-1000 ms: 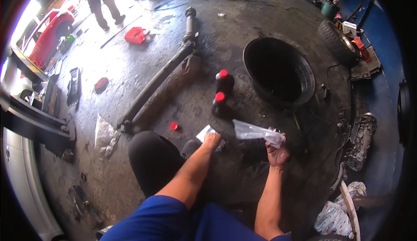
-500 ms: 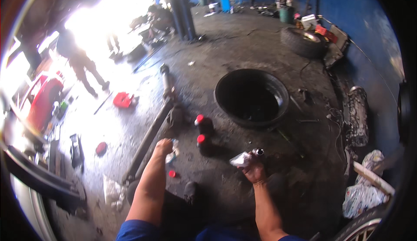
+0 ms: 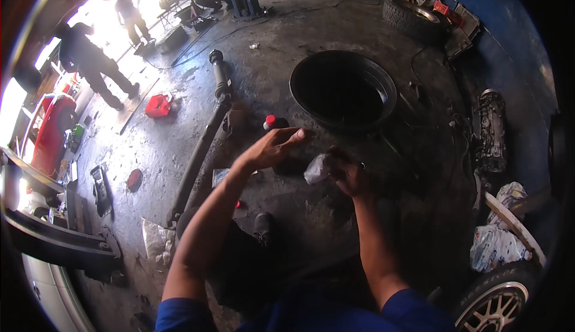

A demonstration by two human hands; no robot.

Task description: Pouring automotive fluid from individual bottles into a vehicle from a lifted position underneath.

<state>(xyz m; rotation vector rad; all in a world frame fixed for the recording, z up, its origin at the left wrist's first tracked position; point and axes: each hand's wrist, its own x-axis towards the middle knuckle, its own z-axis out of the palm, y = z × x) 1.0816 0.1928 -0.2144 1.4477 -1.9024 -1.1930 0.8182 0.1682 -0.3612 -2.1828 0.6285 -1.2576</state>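
My left hand (image 3: 272,149) reaches over the floor with its fingers stretched out and nothing seen in them. Just beyond it stands a bottle with a red cap (image 3: 271,120); the hand and forearm hide what is below. My right hand (image 3: 350,175) is closed around a crumpled whitish plastic packet (image 3: 317,169). A small shiny round thing (image 3: 362,165) shows at the outer side of that hand, too little of it to name. A small red cap (image 3: 239,204) and a pale flat piece (image 3: 220,177) lie on the floor beside my left forearm.
A wide black tub (image 3: 342,127) stands ahead. A long metal drive shaft (image 3: 203,149) lies to the left, with a red jug (image 3: 158,106) beyond it. Tyres (image 3: 413,23), a metal part (image 3: 492,131) and plastic bags (image 3: 497,248) line the right. Other people (image 3: 90,59) stand far left.
My left hand has moved forward and right, its fingers now extended; the pale piece it held is out of it. My right hand has risen slightly, still with the packet. The view has tilted down.
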